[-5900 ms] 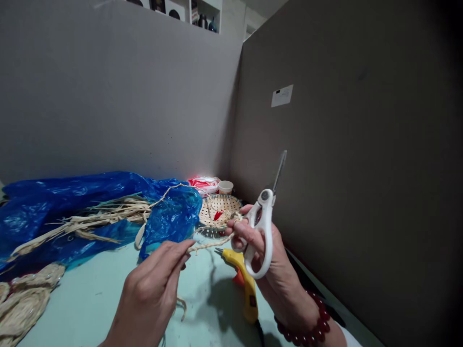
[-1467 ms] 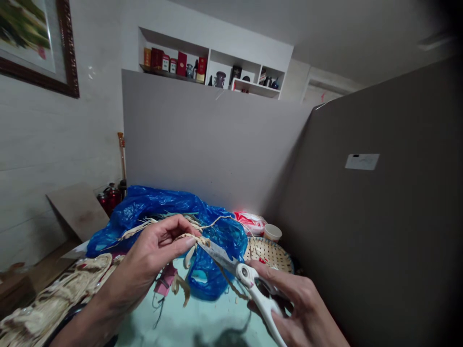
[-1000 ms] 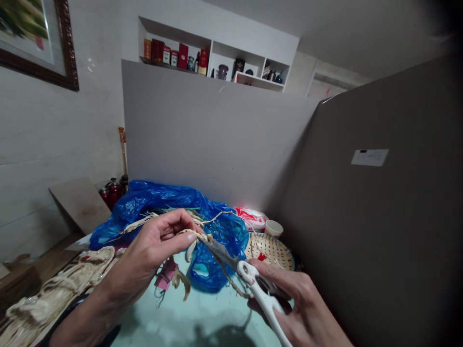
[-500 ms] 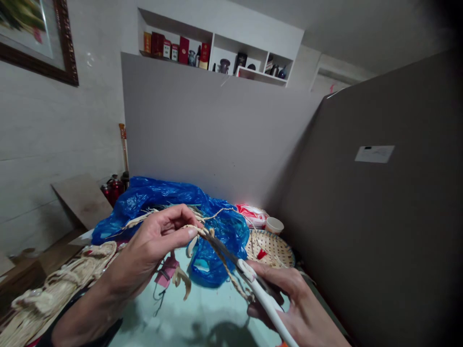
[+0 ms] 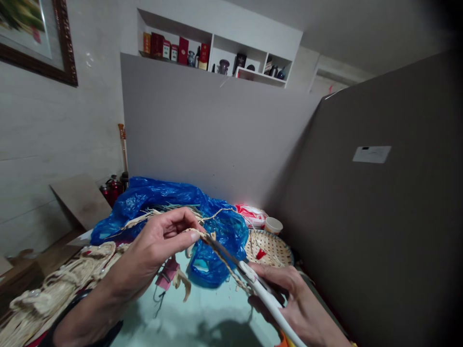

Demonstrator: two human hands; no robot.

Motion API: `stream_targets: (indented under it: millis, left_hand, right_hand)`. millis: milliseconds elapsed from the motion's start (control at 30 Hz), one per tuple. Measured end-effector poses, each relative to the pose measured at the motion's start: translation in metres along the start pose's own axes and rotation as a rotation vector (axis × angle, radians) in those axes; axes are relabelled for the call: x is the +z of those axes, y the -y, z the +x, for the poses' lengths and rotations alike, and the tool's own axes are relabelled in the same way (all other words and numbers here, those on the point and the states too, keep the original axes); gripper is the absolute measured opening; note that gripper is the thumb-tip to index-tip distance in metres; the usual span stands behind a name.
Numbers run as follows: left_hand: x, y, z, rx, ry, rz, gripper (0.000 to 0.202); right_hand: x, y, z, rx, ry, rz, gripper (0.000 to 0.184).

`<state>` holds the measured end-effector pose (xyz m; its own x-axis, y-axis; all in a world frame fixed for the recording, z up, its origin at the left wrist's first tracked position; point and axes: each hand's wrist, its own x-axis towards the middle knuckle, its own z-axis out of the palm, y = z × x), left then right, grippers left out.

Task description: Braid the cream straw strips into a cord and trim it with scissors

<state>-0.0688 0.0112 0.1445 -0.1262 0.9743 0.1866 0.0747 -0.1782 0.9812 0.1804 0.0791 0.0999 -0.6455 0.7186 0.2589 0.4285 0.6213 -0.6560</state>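
Observation:
Between thumb and fingers, my left hand [image 5: 162,243] pinches a twisted straw-coloured cord [image 5: 226,264]. My right hand [image 5: 292,299] is closed around the handles of white-handled scissors [image 5: 249,274]. The dark blades reach up and left to the cord just beside my left fingertips; whether they are fully closed I cannot tell. The cord runs down along the blades toward my right hand. Below my left hand, a pink piece [image 5: 168,274] with dark wire and a curled dry strip [image 5: 183,283] show over the pale green table top [image 5: 181,318].
A crumpled blue plastic bag [image 5: 162,190] with plant strips lies behind my hands. A woven basket [image 5: 275,248], a white cup [image 5: 273,225] and a red-and-white packet [image 5: 251,215] stand right. Braided cord bundles [image 5: 54,294] lie left. Grey panels [image 5: 217,135] rise behind and right.
The scissor blades have moved slightly along the cord toward my left fingertips. My left hand has shifted a little right and down, still pinching the cord.

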Motion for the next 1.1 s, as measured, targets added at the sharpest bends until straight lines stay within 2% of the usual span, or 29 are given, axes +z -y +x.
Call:
stream_targets:
  millis: [100,200,300,367,433,533,567,600,633,700,767,933,1100]
  left_hand:
    - [0.003,-0.001,-0.001,-0.064,0.003,-0.022,0.021]
    - [0.004,-0.003,0.0,-0.059,-0.003,-0.001,0.023]
    - [0.004,-0.002,0.003,-0.013,-0.021,0.061,0.024]
    - [0.004,0.001,0.006,0.018,-0.074,0.128,0.024]
    - [0.005,0.006,0.008,0.093,-0.224,0.205,0.026]
    - [0.014,0.014,0.007,0.272,-0.578,0.312,0.022]
    - [0.019,0.016,0.006,0.302,-0.641,0.321,0.019]
    - [0.024,0.017,0.004,0.301,-0.632,0.299,0.017]
    - [0.029,0.018,0.002,0.278,-0.562,0.248,0.017]
    - [0.038,0.018,-0.001,0.207,-0.351,0.084,0.016]
    - [0.043,0.015,-0.003,0.165,-0.237,-0.065,0.015]
    - [0.041,0.008,-0.006,0.165,-0.235,-0.122,0.013]
    - [0.04,0.005,-0.009,0.148,-0.224,-0.151,0.013]
  right_hand:
    - [0.001,-0.002,0.002,-0.008,0.026,0.038,0.013]
    - [0.001,0.0,0.005,-0.028,0.03,0.04,0.018]
    - [0.0,0.002,0.006,-0.11,-0.06,-0.025,0.021]
    - [0.002,0.001,0.006,-0.177,-0.128,-0.078,0.024]
    - [0.005,-0.004,0.005,-0.241,-0.21,-0.123,0.028]
    - [0.013,-0.014,0.002,-0.334,-0.377,-0.208,0.041]
    - [0.016,-0.018,0.001,-0.372,-0.432,-0.249,0.046]
    - [0.018,-0.021,0.0,-0.415,-0.479,-0.293,0.05]
    - [0.021,-0.024,-0.001,-0.457,-0.515,-0.331,0.054]
    - [0.025,-0.027,-0.002,-0.528,-0.552,-0.383,0.061]
    - [0.028,-0.028,-0.002,-0.556,-0.56,-0.414,0.066]
    - [0.028,-0.031,-0.001,-0.579,-0.542,-0.441,0.075]
    - [0.022,-0.032,-0.001,-0.59,-0.522,-0.416,0.075]
